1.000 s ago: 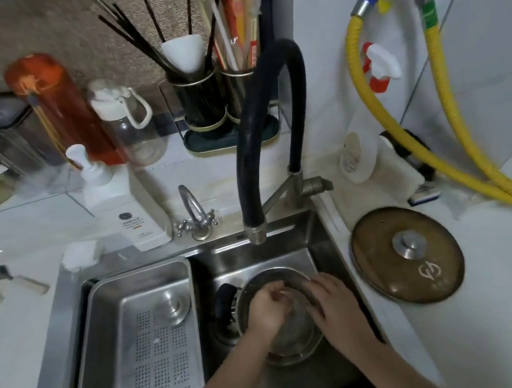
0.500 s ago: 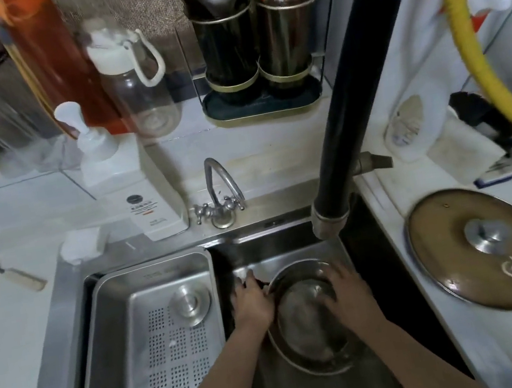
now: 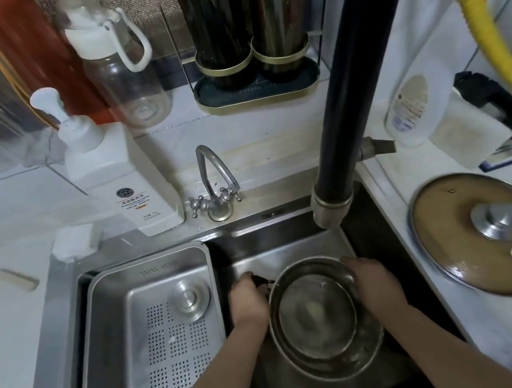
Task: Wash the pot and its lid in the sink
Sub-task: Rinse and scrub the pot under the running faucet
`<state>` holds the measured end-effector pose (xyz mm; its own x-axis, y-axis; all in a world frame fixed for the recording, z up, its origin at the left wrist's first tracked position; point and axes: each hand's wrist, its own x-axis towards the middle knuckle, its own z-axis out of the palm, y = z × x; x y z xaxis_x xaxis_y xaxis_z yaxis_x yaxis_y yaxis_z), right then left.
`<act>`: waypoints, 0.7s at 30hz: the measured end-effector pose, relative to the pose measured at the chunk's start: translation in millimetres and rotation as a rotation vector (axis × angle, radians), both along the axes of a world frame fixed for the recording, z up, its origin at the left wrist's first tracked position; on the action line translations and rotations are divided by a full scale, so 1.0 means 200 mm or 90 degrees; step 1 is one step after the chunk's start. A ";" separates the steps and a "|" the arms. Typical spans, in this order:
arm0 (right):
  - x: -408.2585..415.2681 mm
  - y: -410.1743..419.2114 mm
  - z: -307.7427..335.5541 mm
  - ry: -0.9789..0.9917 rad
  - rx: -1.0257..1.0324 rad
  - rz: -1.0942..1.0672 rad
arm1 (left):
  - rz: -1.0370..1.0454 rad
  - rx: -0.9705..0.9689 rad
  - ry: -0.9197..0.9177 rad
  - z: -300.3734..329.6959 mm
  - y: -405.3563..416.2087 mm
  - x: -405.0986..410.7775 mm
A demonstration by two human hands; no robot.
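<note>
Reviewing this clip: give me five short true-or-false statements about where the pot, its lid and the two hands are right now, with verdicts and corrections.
1. The pot sits inside the sink. True.
2. The lid is on the pot. False: it lies on the counter to the right of the sink, knob up.
3. Both hands are at the pot, the left hand on its left side and the right hand on its right rim. True.
4. The right hand is holding the soap dispenser. False: the soap dispenser stands untouched on the counter behind the sink.
5. The perforated drain tray fills the right half of the sink. False: it sits in the left half.
</note>
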<state>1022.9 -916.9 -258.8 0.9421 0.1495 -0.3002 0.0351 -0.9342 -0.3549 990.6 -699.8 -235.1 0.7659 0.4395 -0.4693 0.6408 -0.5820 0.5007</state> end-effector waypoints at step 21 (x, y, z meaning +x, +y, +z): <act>-0.05 -0.05 0.84 0.055 0.416 -0.251 | 0.052 -0.175 -0.210 0.87 0.01 -0.15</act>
<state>1013.4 -927.0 -91.5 0.9398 -0.0207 -0.3412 -0.3102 -0.4706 -0.8260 960.9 -698.2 -61.4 0.8624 0.3979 -0.3130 0.4587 -0.3526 0.8156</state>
